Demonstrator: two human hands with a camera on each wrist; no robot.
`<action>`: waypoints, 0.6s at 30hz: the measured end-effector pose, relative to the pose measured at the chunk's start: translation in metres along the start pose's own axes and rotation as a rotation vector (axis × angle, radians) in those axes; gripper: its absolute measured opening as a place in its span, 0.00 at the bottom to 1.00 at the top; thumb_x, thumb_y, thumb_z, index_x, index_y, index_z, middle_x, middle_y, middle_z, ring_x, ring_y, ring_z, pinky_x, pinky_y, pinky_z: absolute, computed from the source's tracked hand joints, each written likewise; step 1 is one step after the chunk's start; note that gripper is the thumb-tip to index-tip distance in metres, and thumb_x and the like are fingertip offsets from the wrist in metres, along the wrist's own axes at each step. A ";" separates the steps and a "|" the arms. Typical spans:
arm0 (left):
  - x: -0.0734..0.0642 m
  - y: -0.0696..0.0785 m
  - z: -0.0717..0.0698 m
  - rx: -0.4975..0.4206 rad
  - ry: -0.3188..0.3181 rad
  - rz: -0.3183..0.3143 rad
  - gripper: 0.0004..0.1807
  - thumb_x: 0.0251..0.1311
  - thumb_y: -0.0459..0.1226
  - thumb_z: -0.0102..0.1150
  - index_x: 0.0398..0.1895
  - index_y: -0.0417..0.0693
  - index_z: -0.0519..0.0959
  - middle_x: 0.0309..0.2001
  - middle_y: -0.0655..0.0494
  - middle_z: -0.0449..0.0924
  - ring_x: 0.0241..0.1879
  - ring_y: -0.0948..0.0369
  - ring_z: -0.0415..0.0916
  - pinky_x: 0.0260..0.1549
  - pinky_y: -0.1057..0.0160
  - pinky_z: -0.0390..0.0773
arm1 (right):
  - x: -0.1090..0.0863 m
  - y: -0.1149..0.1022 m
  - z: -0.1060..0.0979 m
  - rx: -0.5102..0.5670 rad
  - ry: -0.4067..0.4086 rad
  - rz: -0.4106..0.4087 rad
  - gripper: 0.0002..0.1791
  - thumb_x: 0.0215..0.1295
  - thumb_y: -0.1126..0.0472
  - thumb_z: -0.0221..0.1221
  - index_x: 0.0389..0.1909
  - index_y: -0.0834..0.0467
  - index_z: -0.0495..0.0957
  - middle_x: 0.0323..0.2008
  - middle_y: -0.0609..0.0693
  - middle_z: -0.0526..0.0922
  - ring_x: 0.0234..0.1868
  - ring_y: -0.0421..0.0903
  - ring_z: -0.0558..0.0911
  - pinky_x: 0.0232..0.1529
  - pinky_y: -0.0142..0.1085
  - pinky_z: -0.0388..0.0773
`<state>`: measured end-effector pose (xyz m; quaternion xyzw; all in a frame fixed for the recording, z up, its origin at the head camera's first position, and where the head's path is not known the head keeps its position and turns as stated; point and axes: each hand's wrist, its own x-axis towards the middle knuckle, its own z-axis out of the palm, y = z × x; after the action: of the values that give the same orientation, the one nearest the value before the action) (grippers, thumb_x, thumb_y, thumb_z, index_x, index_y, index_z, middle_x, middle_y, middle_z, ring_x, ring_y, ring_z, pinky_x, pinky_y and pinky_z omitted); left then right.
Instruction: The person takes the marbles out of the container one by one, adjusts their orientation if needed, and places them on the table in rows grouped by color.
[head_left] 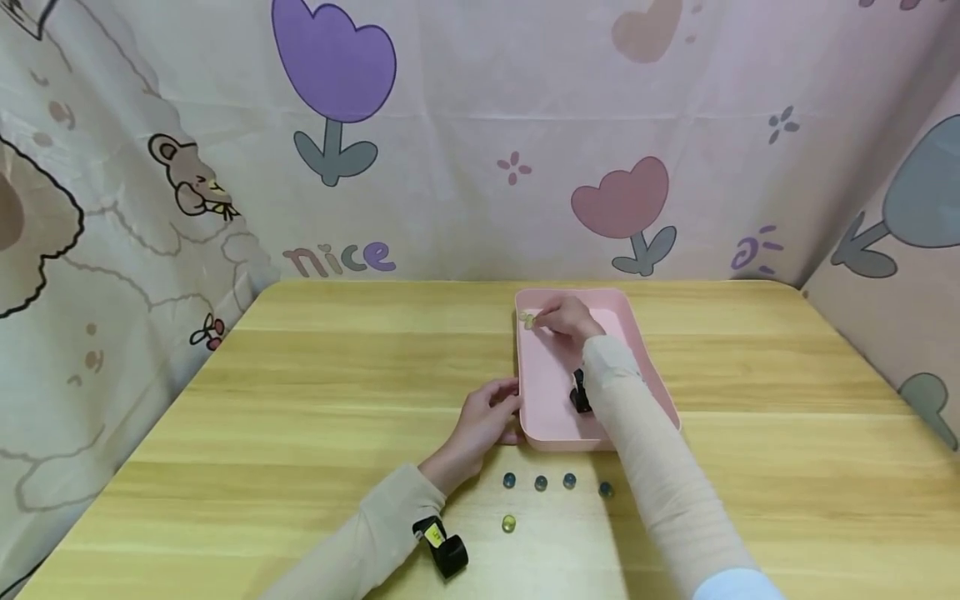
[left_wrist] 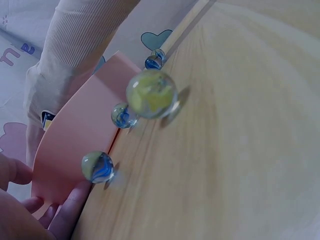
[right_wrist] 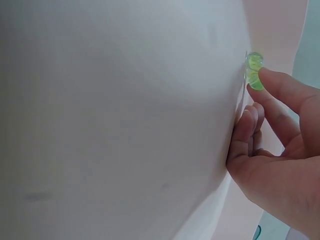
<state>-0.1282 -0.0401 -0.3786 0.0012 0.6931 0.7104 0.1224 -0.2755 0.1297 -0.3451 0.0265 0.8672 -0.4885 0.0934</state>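
Right hand [head_left: 568, 317]: pinches a clear yellow-green glass marble [right_wrist: 257, 80]; its twin [right_wrist: 254, 60] just beyond.
Marble: inside the pink rectangular tray [head_left: 543, 392], left of right hand, farther from left.
Left hand [head_left: 480, 421]: fingers resting against tray's outer wall.
Writing: "nice" [head_left: 377, 256] on printed fabric backdrop [head_left: 450, 225] beyond hands; yellow sleeve-side label [head_left: 434, 534] too small to read surely.

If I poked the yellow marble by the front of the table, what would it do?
It would probably roll, because the yellow marble is round and sits on a flat wooden table. It might feel slippery, since it looks smooth and shiny. It's likely hard, not squishy, as it looks like clear glass.
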 end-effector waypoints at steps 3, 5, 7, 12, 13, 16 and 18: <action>0.000 0.001 0.000 -0.003 0.000 0.010 0.22 0.66 0.32 0.53 0.63 0.35 0.70 0.53 0.43 0.73 0.46 0.53 0.76 0.29 0.60 0.86 | 0.000 0.000 0.000 0.040 0.014 -0.017 0.10 0.60 0.68 0.62 0.40 0.70 0.81 0.27 0.47 0.76 0.27 0.41 0.70 0.28 0.28 0.70; 0.000 0.001 0.000 -0.006 0.000 0.015 0.22 0.66 0.32 0.52 0.63 0.34 0.70 0.53 0.43 0.73 0.46 0.53 0.76 0.29 0.60 0.86 | 0.000 0.001 0.001 0.042 0.022 -0.024 0.10 0.60 0.68 0.62 0.40 0.70 0.81 0.25 0.46 0.75 0.26 0.40 0.70 0.27 0.27 0.69; -0.001 0.001 -0.001 -0.005 0.002 0.008 0.22 0.66 0.32 0.53 0.63 0.34 0.70 0.53 0.43 0.73 0.45 0.54 0.76 0.28 0.60 0.86 | 0.000 0.001 0.002 0.042 0.011 -0.021 0.10 0.60 0.68 0.62 0.40 0.69 0.81 0.24 0.45 0.74 0.25 0.40 0.69 0.26 0.27 0.69; -0.002 -0.002 -0.001 0.002 0.000 0.000 0.23 0.66 0.32 0.53 0.63 0.35 0.69 0.53 0.43 0.73 0.45 0.54 0.76 0.29 0.60 0.86 | 0.000 0.003 0.003 0.054 -0.013 -0.010 0.10 0.62 0.67 0.60 0.42 0.69 0.81 0.21 0.44 0.72 0.25 0.40 0.68 0.28 0.28 0.68; -0.002 -0.002 -0.001 0.001 -0.003 0.003 0.23 0.66 0.32 0.53 0.63 0.35 0.69 0.53 0.43 0.73 0.45 0.54 0.76 0.29 0.60 0.86 | 0.000 0.003 0.002 0.054 -0.013 -0.009 0.11 0.63 0.66 0.60 0.42 0.69 0.81 0.21 0.44 0.71 0.26 0.40 0.68 0.28 0.29 0.68; -0.002 -0.001 -0.001 -0.002 -0.011 0.021 0.23 0.66 0.32 0.53 0.63 0.34 0.69 0.53 0.42 0.73 0.46 0.52 0.76 0.29 0.60 0.86 | -0.001 0.004 0.002 0.073 -0.005 -0.005 0.11 0.63 0.66 0.60 0.43 0.68 0.80 0.19 0.43 0.69 0.26 0.41 0.67 0.29 0.30 0.67; -0.003 -0.001 -0.001 -0.001 -0.014 0.025 0.23 0.66 0.32 0.52 0.63 0.33 0.69 0.54 0.41 0.73 0.47 0.52 0.76 0.29 0.60 0.86 | -0.002 0.004 0.001 0.077 -0.013 -0.008 0.11 0.63 0.66 0.59 0.43 0.68 0.80 0.18 0.43 0.69 0.25 0.41 0.67 0.29 0.30 0.67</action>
<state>-0.1254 -0.0411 -0.3791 0.0149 0.6918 0.7122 0.1183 -0.2729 0.1308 -0.3488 0.0234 0.8473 -0.5219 0.0957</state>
